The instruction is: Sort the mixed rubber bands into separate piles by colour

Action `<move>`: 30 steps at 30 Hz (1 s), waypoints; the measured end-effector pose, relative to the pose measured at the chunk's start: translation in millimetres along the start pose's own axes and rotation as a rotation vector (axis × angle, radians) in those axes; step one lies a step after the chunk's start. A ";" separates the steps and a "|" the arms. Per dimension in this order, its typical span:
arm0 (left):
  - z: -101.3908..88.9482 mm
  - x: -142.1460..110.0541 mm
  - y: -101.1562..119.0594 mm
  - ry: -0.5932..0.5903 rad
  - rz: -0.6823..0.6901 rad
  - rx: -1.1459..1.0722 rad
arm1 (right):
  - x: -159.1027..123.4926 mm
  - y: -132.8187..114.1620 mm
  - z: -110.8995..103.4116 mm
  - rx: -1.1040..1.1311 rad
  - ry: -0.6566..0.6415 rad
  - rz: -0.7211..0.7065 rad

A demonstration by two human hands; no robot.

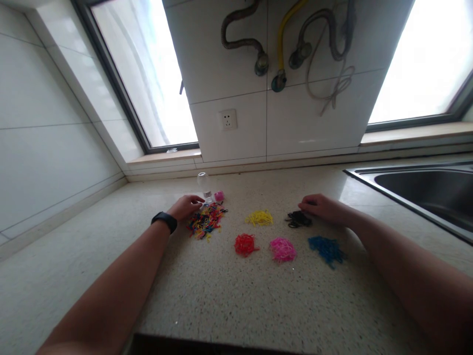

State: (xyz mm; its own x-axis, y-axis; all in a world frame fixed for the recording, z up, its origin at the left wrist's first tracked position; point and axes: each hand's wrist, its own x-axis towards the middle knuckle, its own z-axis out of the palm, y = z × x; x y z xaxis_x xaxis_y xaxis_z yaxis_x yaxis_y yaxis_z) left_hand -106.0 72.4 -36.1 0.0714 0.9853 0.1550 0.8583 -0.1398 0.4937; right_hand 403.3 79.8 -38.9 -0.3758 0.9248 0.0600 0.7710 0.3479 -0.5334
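A mixed heap of small multicoloured elastic bands (207,220) lies on the left of the counter. My left hand (187,206), a black band on its wrist, rests at the heap's upper left edge with fingers curled and tips close together; what is between them does not show. On the right, my right hand (320,207) has its fingers drawn in at the black elastic bands (298,219), and their contents are hidden. Between the hands lie yellow bands (260,217), with red bands (245,244), pink bands (283,249) and blue bands (327,249) nearer me.
Behind the mixed heap stands a clear bottle-shaped container (203,183), beside a small pink object (219,195). A steel sink (417,197) is set into the counter (229,301) at right. Hoses and a socket (228,119) are on the tiled wall.
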 end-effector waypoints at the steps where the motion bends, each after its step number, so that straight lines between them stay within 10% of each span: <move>1: 0.2 0.2 -0.7 -0.014 0.002 0.004 | 0.3 0.6 0.2 -0.002 0.002 0.004; 30: 2.2 -10.3 14.7 0.021 0.040 -0.051 | 0.3 0.8 -0.3 0.009 0.013 0.000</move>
State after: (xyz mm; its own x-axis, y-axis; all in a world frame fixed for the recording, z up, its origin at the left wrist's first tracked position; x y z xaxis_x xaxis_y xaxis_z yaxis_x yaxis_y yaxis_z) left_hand -93.0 60.4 -32.3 0.0934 0.9767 0.1931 0.8280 -0.1839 0.5297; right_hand 404.0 80.4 -39.1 -0.3690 0.9267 0.0709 0.7663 0.3465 -0.5410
